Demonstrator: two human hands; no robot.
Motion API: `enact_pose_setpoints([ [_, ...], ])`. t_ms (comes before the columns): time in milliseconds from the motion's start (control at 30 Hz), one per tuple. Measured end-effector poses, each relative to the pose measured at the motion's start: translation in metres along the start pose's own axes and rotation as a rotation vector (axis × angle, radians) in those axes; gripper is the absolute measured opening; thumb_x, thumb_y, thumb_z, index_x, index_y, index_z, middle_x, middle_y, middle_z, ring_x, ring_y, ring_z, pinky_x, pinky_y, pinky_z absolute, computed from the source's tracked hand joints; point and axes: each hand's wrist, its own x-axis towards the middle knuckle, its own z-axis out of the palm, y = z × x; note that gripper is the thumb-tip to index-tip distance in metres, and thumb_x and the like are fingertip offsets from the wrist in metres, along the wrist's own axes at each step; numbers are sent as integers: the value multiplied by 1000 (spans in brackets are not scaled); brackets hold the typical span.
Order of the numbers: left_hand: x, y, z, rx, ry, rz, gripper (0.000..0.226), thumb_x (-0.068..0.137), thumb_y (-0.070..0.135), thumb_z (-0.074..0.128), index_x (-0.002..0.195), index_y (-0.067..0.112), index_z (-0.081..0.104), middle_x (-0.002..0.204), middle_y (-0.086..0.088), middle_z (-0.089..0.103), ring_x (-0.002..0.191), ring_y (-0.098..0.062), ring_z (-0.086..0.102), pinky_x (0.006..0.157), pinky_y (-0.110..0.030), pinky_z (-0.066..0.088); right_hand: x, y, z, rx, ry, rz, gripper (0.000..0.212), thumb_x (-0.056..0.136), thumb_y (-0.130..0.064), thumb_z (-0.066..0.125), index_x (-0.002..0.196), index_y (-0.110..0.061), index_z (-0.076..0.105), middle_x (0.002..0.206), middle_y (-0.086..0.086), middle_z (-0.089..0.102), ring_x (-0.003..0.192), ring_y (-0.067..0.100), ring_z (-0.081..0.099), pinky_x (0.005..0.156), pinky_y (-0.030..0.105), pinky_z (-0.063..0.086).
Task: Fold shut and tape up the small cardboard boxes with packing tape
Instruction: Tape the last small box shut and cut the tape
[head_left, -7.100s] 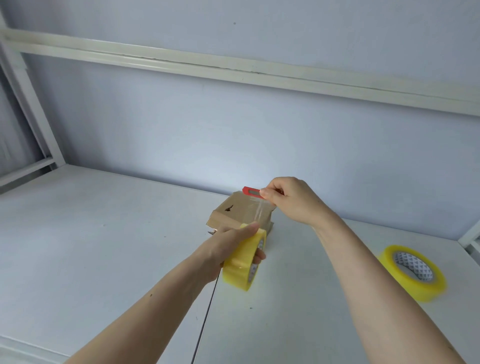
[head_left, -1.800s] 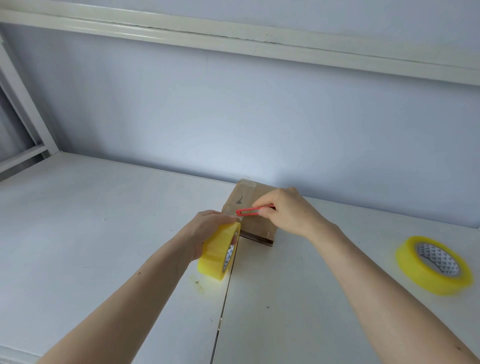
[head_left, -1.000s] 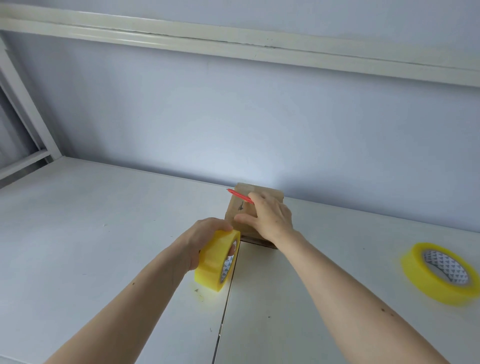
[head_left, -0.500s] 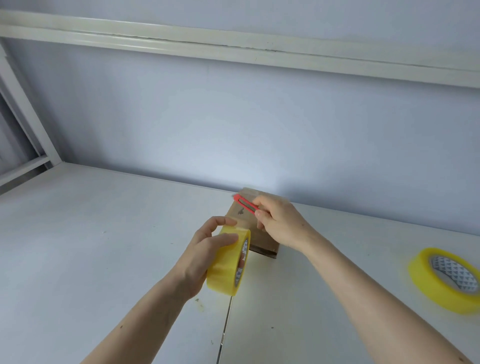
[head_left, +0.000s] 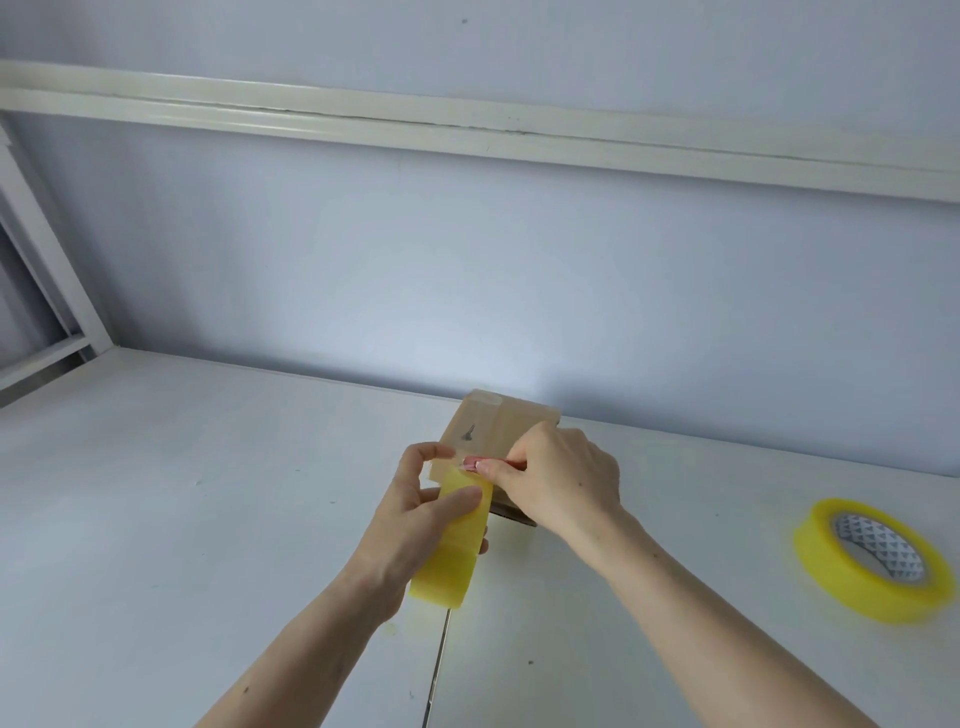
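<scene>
I see the small brown cardboard box (head_left: 493, 434) lying flat on the white table (head_left: 182, 493), close to the back wall and a little right of the table's centre seam. Its long axis runs away from me, slanting slightly to the right, with the far end almost at the wall. The top face is closed, with a strip of clear glossy tape along it and a small dark mark near the left edge. The near end of the box is hidden behind my hands.

My left hand (head_left: 410, 514) grips the yellow roll of packing tape (head_left: 454, 545), standing on edge just in front of the box, thumb across its outer face and fingers curled round it; the forefinger reaches up toward the box's near left corner. My right hand (head_left: 561, 483) is curled round a slim red cutter (head_left: 485, 461), of which only the tip shows, at the top of the roll, right by the box's near edge. I cannot tell whether the tip touches the tape.

Well apart to the right, a second yellow roll of tape (head_left: 872, 561) lies flat on the table, its patterned core facing up. The wall (head_left: 467, 270) behind is pale blue-grey, crossed by a cream rail (head_left: 467, 130), and a white frame (head_left: 47, 291) stands at the left.
</scene>
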Motion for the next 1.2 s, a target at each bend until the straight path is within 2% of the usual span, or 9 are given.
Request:
enact_pose_setpoints([
  [200,-8,1,-1,-4,-59,-77,57,93,16,70,136,31,36,110,-10,72,83,-32,76,78,-44,59,7,6,-13,204,-218,149,58,75,-73,63,55,-20,47,53,-8,46,58,16,49,59,30,35],
  [433,-10,4,-6,-78,-267,-136,53,81,20,80,128,3,62,114,-14,74,109,-27,71,103,-48,49,8,13,-16,182,-253,127,55,77,-78,58,63,-25,57,56,-6,47,60,16,53,62,30,38],
  [533,-11,4,0,-137,-245,-159,51,79,24,74,125,2,65,113,-16,74,103,-27,72,101,-47,50,6,13,-18,157,-247,122,59,76,-77,58,55,-23,47,52,-8,42,55,16,47,59,31,35],
  [633,-10,4,14,-124,-148,-191,52,88,52,64,115,8,71,103,-15,76,87,-28,74,96,-48,53,1,12,-21,227,-315,130,65,60,-83,56,46,-20,46,45,-10,47,56,16,54,62,34,45],
  [767,-11,0,30,-85,8,-148,41,99,47,55,110,8,65,89,-15,77,73,-27,72,79,-43,55,-2,15,-29,153,-361,102,65,70,-75,56,74,-12,73,69,-6,74,72,11,71,83,38,58],
  [900,-13,-1,41,-154,19,-128,33,105,38,49,106,9,65,87,-16,76,73,-26,70,75,-39,53,-2,14,-47,352,-504,108,35,86,-50,69,100,-17,65,90,3,77,82,16,76,89,38,56],
  [1000,-13,-3,51,-148,-7,-107,32,105,36,46,112,10,64,93,-12,77,83,-23,73,86,-40,50,-1,18,-57,429,-572,172,63,89,-38,74,140,-15,46,98,3,76,82,15,76,85,35,57],
  [1100,-13,-4,58,-172,-104,-90,41,105,45,43,119,16,67,104,-4,77,101,-21,72,102,-43,46,4,30,-65,441,-581,198,74,84,-36,81,143,-16,41,87,3,76,75,12,76,76,30,59],
  [1200,-11,1,57,-115,-154,-42,57,100,59,38,107,18,77,103,-1,77,97,-14,68,99,-32,48,8,39,-83,349,-602,206,71,81,-31,84,136,-16,42,81,4,74,71,13,73,65,27,58],
])
